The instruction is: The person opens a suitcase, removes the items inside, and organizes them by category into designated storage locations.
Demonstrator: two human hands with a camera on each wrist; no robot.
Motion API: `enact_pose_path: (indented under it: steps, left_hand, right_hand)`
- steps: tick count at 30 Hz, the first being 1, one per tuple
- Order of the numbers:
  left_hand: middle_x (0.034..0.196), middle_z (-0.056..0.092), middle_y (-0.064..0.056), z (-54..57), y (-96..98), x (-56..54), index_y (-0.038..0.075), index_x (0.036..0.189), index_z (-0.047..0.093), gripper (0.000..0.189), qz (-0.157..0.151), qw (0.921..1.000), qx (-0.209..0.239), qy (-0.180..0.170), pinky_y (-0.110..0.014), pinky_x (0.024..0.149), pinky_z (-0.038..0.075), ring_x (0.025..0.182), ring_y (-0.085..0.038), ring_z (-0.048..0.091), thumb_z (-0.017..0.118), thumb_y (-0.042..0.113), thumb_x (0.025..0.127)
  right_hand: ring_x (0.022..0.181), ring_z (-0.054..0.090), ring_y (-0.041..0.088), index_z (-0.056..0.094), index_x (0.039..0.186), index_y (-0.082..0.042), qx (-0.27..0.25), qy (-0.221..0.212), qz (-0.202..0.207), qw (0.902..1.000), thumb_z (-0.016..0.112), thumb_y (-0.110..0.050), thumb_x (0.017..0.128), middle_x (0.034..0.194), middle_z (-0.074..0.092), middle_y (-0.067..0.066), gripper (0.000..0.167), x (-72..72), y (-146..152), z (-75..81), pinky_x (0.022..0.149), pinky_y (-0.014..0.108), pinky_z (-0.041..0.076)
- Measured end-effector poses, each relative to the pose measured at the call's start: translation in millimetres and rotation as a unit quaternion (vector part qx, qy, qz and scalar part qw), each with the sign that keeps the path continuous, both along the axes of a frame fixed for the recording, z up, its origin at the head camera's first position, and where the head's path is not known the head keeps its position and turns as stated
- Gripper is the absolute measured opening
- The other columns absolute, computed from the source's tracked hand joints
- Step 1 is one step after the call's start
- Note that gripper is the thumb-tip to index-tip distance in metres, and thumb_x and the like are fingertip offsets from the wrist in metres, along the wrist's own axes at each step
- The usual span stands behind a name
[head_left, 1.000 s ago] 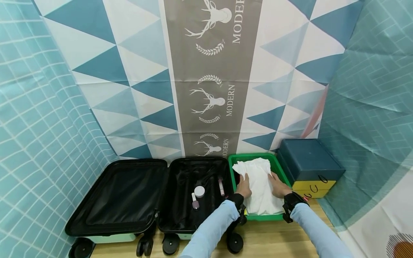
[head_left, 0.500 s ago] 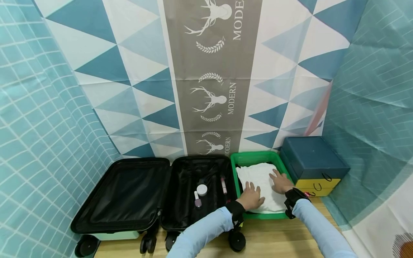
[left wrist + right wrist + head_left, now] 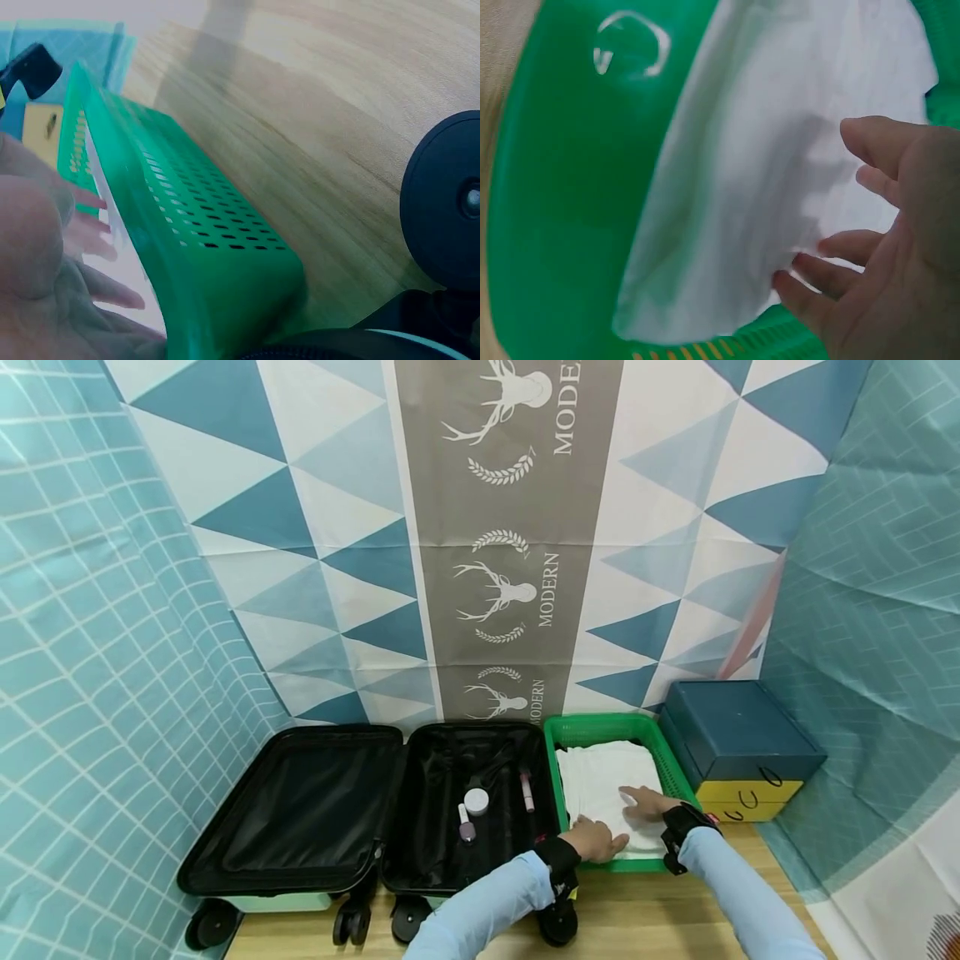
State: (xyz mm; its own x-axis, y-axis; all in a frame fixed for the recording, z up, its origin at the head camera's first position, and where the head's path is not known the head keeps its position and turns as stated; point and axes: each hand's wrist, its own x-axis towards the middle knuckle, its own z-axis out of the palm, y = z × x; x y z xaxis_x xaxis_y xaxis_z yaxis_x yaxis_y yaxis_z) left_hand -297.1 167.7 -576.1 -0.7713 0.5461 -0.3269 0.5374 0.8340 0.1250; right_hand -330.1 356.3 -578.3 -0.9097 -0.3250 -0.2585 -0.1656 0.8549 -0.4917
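Observation:
A folded white cloth, its exact kind unclear, lies inside the green plastic basket. My left hand is over the cloth's near left part, by the basket's front rim. In the left wrist view its fingers reach inside the rim, loosely straight. Over the cloth's right side is my right hand. The right wrist view shows its fingers spread, with the fingertips at the white fabric. Neither hand grips the cloth. What lies under the cloth is hidden.
Left of the basket, an open suitcase holds a white round jar, a small purple bottle with a white cap and a pink tube. Dark blue and yellow boxes stand at the right. A patterned wall is behind.
Both hands have let go of the white cloth, which now lies flatter and lower in the basket. The left hand has moved toward the front rim; the right hand has shifted slightly nearer the front.

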Motion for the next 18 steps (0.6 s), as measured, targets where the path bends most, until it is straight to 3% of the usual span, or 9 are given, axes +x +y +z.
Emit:
enact_pose_path:
  steps: [4, 8, 11, 15, 18]
  left_hand:
    - [0.149, 0.042, -0.018, -1.1, -7.4, 7.8, 0.007, 0.144, 0.051, 0.067, -0.042, 0.9949, 0.025, 0.089, -0.029, 0.106, 0.038, 0.140, -0.030, 0.036, 0.027, 0.057, 0.105]
    - [0.150, 0.039, -0.020, -10.7, -12.6, 10.3, 0.006, 0.143, 0.052, 0.066, -0.089, 0.9773, 0.044, 0.187, -0.028, 0.105, 0.039, 0.141, -0.032, 0.034, 0.024, 0.053, 0.106]
    - [0.154, 0.037, -0.014, -16.1, -14.0, 10.6, 0.008, 0.147, 0.046, 0.070, -0.073, 0.9787, 0.047, 0.186, -0.031, 0.107, 0.037, 0.145, -0.027, 0.028, 0.020, 0.057, 0.105]
    - [0.157, 0.033, -0.009, -19.8, -13.5, 11.4, 0.014, 0.153, 0.037, 0.076, -0.037, 0.9868, 0.017, 0.157, -0.034, 0.110, 0.032, 0.147, -0.022, 0.022, 0.015, 0.064, 0.101]
    - [0.155, 0.035, -0.007, -20.5, -11.3, 11.4, 0.016, 0.152, 0.040, 0.077, -0.035, 0.9887, -0.024, 0.144, -0.032, 0.110, 0.032, 0.146, -0.020, 0.025, 0.011, 0.065, 0.100]
  right_hand:
    - [0.123, 0.020, 0.073, 0.040, 0.140, 0.014, -0.001, 0.068, 0.006, 0.9977, 0.055, -0.020, 0.102, 0.137, 0.022, 0.054, 0.053, 15.6, -0.9, 9.4, 0.100, 0.076, 0.017]
    - [0.123, 0.025, 0.072, 0.045, 0.140, 0.009, 0.030, 0.126, 0.002, 0.9916, 0.058, -0.022, 0.101, 0.138, 0.020, 0.055, 0.052, 34.8, -5.6, 9.9, 0.097, 0.078, 0.018]
    - [0.129, 0.020, 0.069, 0.045, 0.140, 0.010, 0.030, 0.124, 0.002, 0.9918, 0.058, -0.023, 0.101, 0.139, 0.020, 0.054, 0.053, 46.0, -10.4, 6.4, 0.098, 0.078, 0.017]
    - [0.127, 0.019, 0.071, 0.040, 0.143, 0.013, -0.015, 0.078, -0.018, 0.9967, 0.055, -0.026, 0.103, 0.138, 0.017, 0.056, 0.057, 54.0, -12.5, -0.5, 0.096, 0.079, 0.018]
    - [0.125, 0.021, 0.072, 0.034, 0.144, 0.016, -0.043, 0.033, -0.023, 0.9983, 0.050, -0.027, 0.105, 0.134, 0.034, 0.051, 0.060, 55.9, -11.1, -5.9, 0.097, 0.077, 0.022]
